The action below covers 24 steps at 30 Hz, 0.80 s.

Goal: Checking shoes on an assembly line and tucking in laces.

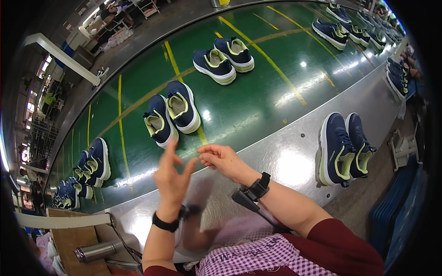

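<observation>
Both hands hover empty above the steel bench edge (pixel 294 161): the left hand (pixel 172 177) is open with fingers spread, the right hand (pixel 221 158) loosely curled, pinching nothing. The nearest navy sneaker pair (pixel 171 117) sits at 12 o'clock on the green conveyor belt (pixel 248 106); reach forward squarely. Another navy pair (pixel 345 149) lies at 3 o'clock, with bare steel between

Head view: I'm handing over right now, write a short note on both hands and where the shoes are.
Left hand: raised, fingers spread, empty.
Right hand: fingertips pinched; anything between them is too small to tell.
Nearest pair of navy shoes lies on the green belt just beyond both hands, untouched.
Another pair sits on the metal ledge to the right.
More pairs along the belt, left and far.
Done: nothing visible. Left: nearest pair not yet handled.
</observation>
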Available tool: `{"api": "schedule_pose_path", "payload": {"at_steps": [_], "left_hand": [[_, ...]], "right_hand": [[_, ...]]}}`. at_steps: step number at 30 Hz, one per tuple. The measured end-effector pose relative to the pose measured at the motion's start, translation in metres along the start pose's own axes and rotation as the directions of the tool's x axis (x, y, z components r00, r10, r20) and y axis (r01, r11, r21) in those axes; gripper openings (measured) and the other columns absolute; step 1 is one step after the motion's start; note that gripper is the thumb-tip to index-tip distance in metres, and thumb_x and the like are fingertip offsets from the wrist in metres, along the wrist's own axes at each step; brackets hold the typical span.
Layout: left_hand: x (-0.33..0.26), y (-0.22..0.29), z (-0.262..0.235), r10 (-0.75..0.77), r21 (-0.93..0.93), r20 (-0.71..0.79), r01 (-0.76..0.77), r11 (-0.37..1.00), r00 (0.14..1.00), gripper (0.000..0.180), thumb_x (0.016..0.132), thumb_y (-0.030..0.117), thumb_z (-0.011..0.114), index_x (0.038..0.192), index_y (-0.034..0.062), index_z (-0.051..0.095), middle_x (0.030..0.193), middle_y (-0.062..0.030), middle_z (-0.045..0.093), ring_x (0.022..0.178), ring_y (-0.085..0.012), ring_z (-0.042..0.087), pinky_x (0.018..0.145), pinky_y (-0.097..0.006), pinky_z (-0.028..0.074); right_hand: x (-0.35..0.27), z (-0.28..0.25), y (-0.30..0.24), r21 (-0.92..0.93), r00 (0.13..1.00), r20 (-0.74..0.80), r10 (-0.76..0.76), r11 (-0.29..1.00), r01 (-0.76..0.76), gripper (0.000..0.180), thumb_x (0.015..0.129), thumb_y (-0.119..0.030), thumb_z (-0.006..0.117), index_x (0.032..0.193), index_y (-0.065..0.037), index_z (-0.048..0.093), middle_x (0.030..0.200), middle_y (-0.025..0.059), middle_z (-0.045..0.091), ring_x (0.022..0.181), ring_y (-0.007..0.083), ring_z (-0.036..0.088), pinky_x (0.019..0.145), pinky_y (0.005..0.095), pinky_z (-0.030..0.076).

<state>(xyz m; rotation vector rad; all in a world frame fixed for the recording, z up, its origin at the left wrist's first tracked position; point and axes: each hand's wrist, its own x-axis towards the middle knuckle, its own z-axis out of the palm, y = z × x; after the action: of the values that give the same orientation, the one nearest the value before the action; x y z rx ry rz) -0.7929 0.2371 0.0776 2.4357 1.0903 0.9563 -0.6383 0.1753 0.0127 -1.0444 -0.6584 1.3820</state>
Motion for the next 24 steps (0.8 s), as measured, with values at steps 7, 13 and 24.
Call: {"api": "schedule_pose_path", "payload": {"at_steps": [7, 13, 24], "left_hand": [[0.079, -0.067, 0.010, 0.120, 0.358, 0.195, -0.184, 0.915, 0.973, 0.069, 0.071, 0.044, 0.079, 0.132, 0.0230, 0.056, 0.097, -0.0143, 0.066, 0.089, -0.0330, 0.063, 0.076, -0.043, 0.051], [0.124, -0.091, 0.028, -0.178, 0.303, 0.487, 0.026, 0.953, 0.855, 0.066, 0.070, 0.061, 0.074, 0.123, 0.0232, 0.061, 0.099, -0.0172, 0.070, 0.095, -0.0334, 0.067, 0.079, -0.043, 0.053], [0.052, -0.057, 0.057, 0.103, 0.288, 0.197, -0.158, 0.945, 0.975, 0.048, 0.082, 0.040, 0.072, 0.112, 0.0062, 0.058, 0.102, -0.0232, 0.058, 0.090, -0.0405, 0.061, 0.075, -0.046, 0.048]], "right_hand": [[0.003, 0.005, 0.002, -0.030, 0.999, -0.007, -0.040, 0.999, 0.040, 0.029, 0.096, -0.016, 0.059, 0.119, 0.001, 0.059, 0.098, 0.0039, 0.065, 0.088, 0.0099, 0.061, 0.083, 0.0257, 0.051], [0.004, 0.016, 0.006, -0.028, 0.999, 0.035, -0.035, 0.999, 0.036, 0.027, 0.096, -0.016, 0.059, 0.118, 0.000, 0.059, 0.096, 0.0021, 0.064, 0.087, 0.0084, 0.060, 0.081, 0.0252, 0.050], [0.002, 0.019, 0.003, -0.530, 0.877, -0.166, -0.451, 0.791, 0.306, 0.020, 0.091, -0.014, 0.062, 0.106, -0.001, 0.065, 0.092, 0.0098, 0.067, 0.076, 0.0168, 0.064, 0.071, 0.0289, 0.051]]}}
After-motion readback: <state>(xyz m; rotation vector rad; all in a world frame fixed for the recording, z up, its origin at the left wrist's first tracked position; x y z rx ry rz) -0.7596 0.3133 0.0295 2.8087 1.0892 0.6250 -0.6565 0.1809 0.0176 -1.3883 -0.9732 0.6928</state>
